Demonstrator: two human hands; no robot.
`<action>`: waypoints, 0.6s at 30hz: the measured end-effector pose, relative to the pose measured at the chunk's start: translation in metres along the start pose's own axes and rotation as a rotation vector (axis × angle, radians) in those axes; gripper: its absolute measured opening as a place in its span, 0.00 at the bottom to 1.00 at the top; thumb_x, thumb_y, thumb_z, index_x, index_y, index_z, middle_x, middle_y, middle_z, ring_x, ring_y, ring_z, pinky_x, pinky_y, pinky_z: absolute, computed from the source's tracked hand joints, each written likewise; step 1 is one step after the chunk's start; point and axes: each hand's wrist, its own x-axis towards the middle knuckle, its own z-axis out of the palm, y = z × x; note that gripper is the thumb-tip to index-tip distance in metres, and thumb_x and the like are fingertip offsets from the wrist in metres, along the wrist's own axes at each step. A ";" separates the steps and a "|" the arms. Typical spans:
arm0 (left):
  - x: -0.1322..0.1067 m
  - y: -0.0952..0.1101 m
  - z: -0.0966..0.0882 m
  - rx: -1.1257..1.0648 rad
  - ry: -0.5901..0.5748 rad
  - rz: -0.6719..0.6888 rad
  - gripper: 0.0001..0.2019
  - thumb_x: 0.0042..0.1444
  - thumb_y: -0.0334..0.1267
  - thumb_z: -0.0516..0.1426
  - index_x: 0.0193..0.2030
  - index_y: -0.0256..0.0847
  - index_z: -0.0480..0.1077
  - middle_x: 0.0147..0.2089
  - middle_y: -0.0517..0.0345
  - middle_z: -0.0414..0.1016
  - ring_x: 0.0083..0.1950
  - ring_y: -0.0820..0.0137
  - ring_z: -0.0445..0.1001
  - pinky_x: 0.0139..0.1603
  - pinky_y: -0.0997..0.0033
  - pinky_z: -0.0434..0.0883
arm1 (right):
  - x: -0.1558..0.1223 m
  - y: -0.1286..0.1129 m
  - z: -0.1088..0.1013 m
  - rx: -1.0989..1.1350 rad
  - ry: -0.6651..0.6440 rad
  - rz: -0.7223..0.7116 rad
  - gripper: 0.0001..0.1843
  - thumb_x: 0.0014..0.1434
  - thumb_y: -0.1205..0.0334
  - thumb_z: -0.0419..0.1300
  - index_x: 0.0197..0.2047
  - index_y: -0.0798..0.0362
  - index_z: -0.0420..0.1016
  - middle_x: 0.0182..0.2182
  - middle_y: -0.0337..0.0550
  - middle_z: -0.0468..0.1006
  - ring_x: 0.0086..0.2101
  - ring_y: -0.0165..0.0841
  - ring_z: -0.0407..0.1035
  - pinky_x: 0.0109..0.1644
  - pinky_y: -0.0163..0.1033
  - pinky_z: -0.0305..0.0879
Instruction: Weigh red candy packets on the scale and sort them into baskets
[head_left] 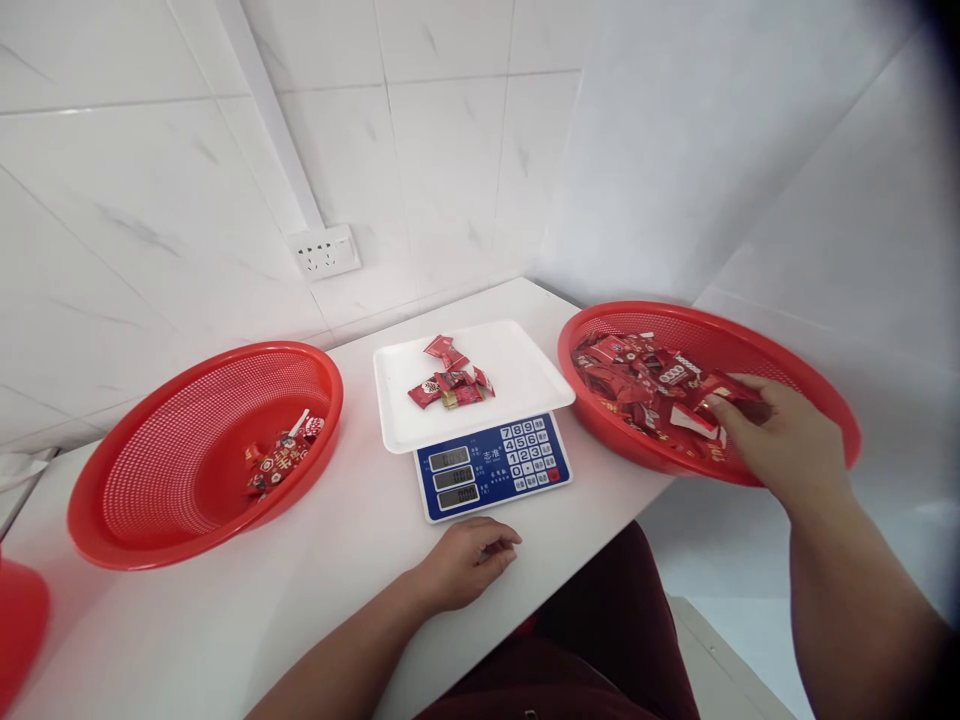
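Note:
My right hand point(780, 430) reaches over the right red basket point(840, 440). Its thumb and fingers pinch a red candy packet point(731, 392), above a heap of red-wrapped candies point(622, 375). My left hand point(472, 560) lies on the table just in front of a digital scale point(487, 465); its fingers are loosely curled, with a gap at the thumb and nothing held. On the scale's white tray point(525, 370) sits a small pile of wrapped candies point(454, 380), mostly red, one partly gold. The scale's displays are lit too faintly to read surely.
Left of the scale stands another red basket point(150, 440), with a few red packets point(289, 455) at its right side. Part of a red container point(19, 630) shows at the left edge. Behind the white table point(315, 590) is a tiled wall with a socket point(326, 252).

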 end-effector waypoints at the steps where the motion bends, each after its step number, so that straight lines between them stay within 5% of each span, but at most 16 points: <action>1: 0.000 0.000 0.000 0.001 -0.001 -0.001 0.12 0.57 0.38 0.51 0.47 0.43 0.70 0.43 0.54 0.74 0.41 0.70 0.71 0.40 0.74 0.69 | 0.000 -0.001 0.000 -0.005 -0.009 -0.005 0.19 0.46 0.55 0.57 0.43 0.50 0.72 0.39 0.48 0.77 0.37 0.41 0.70 0.43 0.46 0.62; 6: -0.001 0.001 -0.001 0.000 -0.003 0.007 0.12 0.57 0.38 0.51 0.46 0.42 0.70 0.43 0.54 0.74 0.41 0.70 0.72 0.42 0.73 0.69 | -0.003 -0.010 0.000 0.056 0.013 0.013 0.18 0.46 0.56 0.60 0.43 0.49 0.73 0.40 0.47 0.77 0.39 0.42 0.70 0.45 0.47 0.63; 11: -0.001 -0.001 0.001 0.003 0.004 0.009 0.12 0.57 0.37 0.51 0.46 0.42 0.70 0.43 0.54 0.74 0.41 0.70 0.72 0.41 0.73 0.69 | -0.025 -0.051 0.012 0.236 0.064 -0.073 0.21 0.48 0.53 0.61 0.45 0.49 0.72 0.43 0.47 0.76 0.42 0.42 0.70 0.47 0.48 0.64; 15: -0.001 -0.003 0.002 0.002 0.019 0.024 0.12 0.57 0.37 0.51 0.46 0.42 0.70 0.42 0.54 0.74 0.40 0.71 0.72 0.40 0.74 0.69 | -0.038 -0.092 0.041 0.432 -0.175 -0.388 0.20 0.53 0.56 0.58 0.50 0.50 0.69 0.45 0.45 0.75 0.43 0.39 0.70 0.48 0.46 0.65; 18: -0.001 -0.003 0.003 0.013 0.030 0.030 0.11 0.57 0.37 0.52 0.45 0.42 0.70 0.42 0.54 0.74 0.40 0.71 0.72 0.40 0.74 0.69 | -0.035 -0.113 0.067 0.436 -0.268 -0.486 0.21 0.56 0.59 0.55 0.54 0.51 0.65 0.46 0.47 0.74 0.43 0.39 0.71 0.48 0.47 0.66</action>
